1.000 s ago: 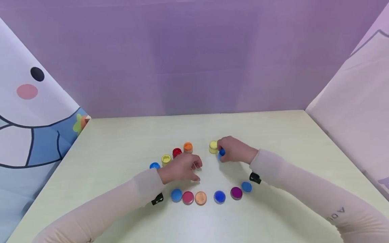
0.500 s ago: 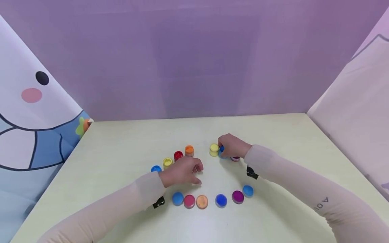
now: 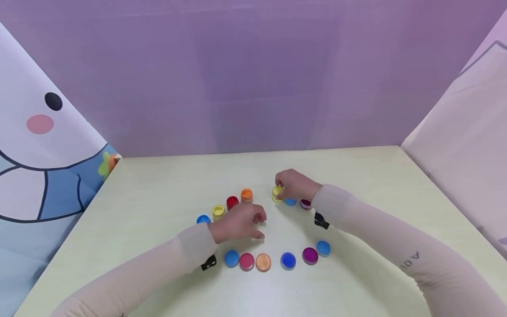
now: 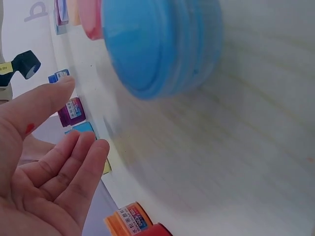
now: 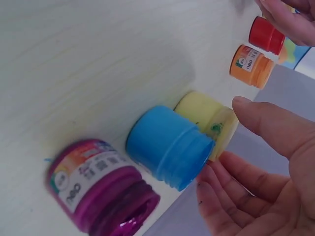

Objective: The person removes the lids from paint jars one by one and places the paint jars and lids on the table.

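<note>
In the head view my right hand is at the yellow paint jar, thumb on its near side, fingers behind it. The right wrist view has the thumb and fingertips on opposite sides of that jar's rim, where green smudges show. Right beside it stands a light blue jar, its threaded neck bare. A purple jar with a label follows, also uncapped. My left hand hovers over the middle of the table, thumb and fingers apart and nothing between them. A round blue piece with a ridged side looms near the left wrist camera.
Beyond my left hand runs a slanted row of jars: blue, yellow, red and orange. Low round pieces, including pink, pale orange and purple, line the front. A purple backdrop rises behind.
My right hand has moved left from the light blue jar to the yellow one, uncovering part of the light blue and purple jars. My left hand has hardly moved.
</note>
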### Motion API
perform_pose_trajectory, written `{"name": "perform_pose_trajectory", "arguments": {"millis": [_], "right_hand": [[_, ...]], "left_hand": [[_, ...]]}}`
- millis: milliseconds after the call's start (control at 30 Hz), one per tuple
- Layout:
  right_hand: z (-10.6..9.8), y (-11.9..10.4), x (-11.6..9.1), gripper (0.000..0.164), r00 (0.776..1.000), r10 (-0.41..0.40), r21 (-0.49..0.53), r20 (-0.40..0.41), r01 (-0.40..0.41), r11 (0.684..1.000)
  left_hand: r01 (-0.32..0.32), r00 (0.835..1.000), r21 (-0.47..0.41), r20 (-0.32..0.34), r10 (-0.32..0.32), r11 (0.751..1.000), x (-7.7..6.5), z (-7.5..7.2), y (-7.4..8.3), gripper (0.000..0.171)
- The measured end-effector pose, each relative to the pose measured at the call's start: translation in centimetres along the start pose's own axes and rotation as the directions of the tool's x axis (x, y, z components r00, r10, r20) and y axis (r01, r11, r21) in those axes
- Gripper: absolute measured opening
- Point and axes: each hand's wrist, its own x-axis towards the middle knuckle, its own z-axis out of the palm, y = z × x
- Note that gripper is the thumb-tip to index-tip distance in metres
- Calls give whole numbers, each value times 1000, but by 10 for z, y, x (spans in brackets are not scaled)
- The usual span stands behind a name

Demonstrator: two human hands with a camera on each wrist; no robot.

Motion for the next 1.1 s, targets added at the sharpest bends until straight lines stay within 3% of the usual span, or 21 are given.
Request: {"name": "perform_pose_trajectory", "arguments": {"millis": [300,567,967,1100], "right_hand": [[4,-7,1,19,1000,9,29,11,-10,1000],[11,-23,-28,18,997,-76,-26,28,77,997],[32,-40,-55,24,994,-109,107,-1,108,988],[37,-42,-58,20,993,-120,97,-15,121,988]], "left_hand": [[-4,999,-8,-53,3,1000,1,1,0,41],[18,991,-37,-133,-23,999,4,4,2,46],[17,996,-119,-80,-26,993,8,16,6,45],[-9,998,-131,-65,1,991,7,22,4,39]]}}
